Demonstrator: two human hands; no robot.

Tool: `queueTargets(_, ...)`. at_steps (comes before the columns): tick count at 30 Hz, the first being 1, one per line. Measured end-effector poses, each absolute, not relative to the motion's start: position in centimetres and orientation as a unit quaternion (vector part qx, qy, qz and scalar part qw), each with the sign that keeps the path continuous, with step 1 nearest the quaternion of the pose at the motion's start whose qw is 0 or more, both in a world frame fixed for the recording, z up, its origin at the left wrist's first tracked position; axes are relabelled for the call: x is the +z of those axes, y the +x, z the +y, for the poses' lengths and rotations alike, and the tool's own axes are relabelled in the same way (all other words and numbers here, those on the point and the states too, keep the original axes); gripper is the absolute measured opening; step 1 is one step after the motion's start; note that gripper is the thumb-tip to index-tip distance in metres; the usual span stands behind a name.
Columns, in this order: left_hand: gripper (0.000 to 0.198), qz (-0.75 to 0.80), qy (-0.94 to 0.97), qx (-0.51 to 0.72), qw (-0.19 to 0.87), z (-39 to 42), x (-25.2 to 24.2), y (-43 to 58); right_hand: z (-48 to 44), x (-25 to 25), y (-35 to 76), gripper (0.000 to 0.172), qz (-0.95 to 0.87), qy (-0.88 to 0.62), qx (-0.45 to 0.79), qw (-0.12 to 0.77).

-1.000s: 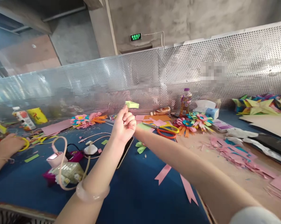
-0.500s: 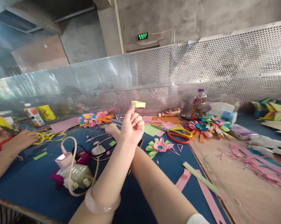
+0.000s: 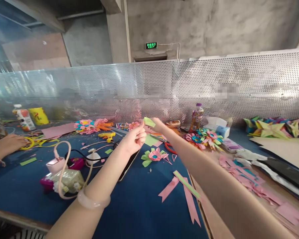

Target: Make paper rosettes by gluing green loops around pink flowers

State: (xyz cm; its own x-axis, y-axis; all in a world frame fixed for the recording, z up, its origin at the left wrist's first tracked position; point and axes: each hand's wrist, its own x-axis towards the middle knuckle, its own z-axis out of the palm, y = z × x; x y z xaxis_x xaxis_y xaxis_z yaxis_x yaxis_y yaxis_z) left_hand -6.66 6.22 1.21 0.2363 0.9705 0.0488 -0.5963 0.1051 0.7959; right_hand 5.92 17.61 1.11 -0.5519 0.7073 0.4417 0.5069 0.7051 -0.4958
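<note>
A small folded piece of light green paper (image 3: 149,121) is held up above the table. My left hand (image 3: 134,140) pinches its left end between thumb and finger, the other fingers curled in. My right hand (image 3: 158,124) is closed at the paper's right end, its fingertips mostly hidden. Below them lies a pink and green paper flower (image 3: 154,155). A yellow glue gun (image 3: 107,136) rests on the table left of my left hand. Scissors with red handles (image 3: 168,147) are partly covered by my right forearm. A dark phone (image 3: 128,167) lies beneath my left wrist.
A pink charger with cables (image 3: 57,165) and a clear bag sit left. Paper flowers (image 3: 206,138), a purple-capped bottle (image 3: 197,116) and pink strips (image 3: 189,199) lie right. At far left, another person's hand (image 3: 11,143) is near yellow-handled scissors. Perforated metal panels stand behind.
My right hand has moved from beside the glue gun, under my left arm, up and right to the green paper. My arms are no longer crossed. The view has turned slightly right.
</note>
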Motion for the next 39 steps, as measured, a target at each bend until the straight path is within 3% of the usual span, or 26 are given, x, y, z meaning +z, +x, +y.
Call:
queueTargets(4, 0.029, 0.367, 0.388, 0.458, 0.711, 6.3, -0.2, -6.0, 17.3, 1.8, 12.4, 0.034, -0.854, -0.355, 0.242, 0.294)
queueTargets(12, 0.026, 0.441, 0.456, 0.352, 0.688, 6.0, -2.2, -4.7, 11.9, -0.3, 16.7, 0.032, -0.846, -0.238, 0.459, 0.131)
queueTargets(19, 0.031, 0.49, 0.532, 0.322, 0.611, 5.9, -2.5, -4.2, 11.0, -2.3, 16.8, 0.028, -0.823, -0.251, 0.467, 0.206)
queueTargets(23, 0.037, 0.567, 0.666, 0.368, 0.317, 6.8, -2.2, -5.7, 10.2, -2.9, 17.5, 0.029, -0.798, -0.262, 0.469, 0.274)
queueTargets(25, 0.032, 0.58, 0.694, 0.359, 0.228, 7.4, -2.4, -6.6, 9.4, -3.1, 17.8, 0.031, -0.787, -0.27, 0.474, 0.288)
queueTargets(33, 0.018, 0.573, 0.738, 0.278, 0.224, 7.6, -4.0, -6.6, 7.0, -4.1, 18.4, 0.026, -0.729, -0.285, 0.541, 0.308)
queueTargets(39, 0.011, 0.574, 0.729, 0.29, 0.234, 7.7, -4.2, -6.6, 5.6, -5.2, 18.6, 0.023, -0.692, -0.297, 0.586, 0.299)
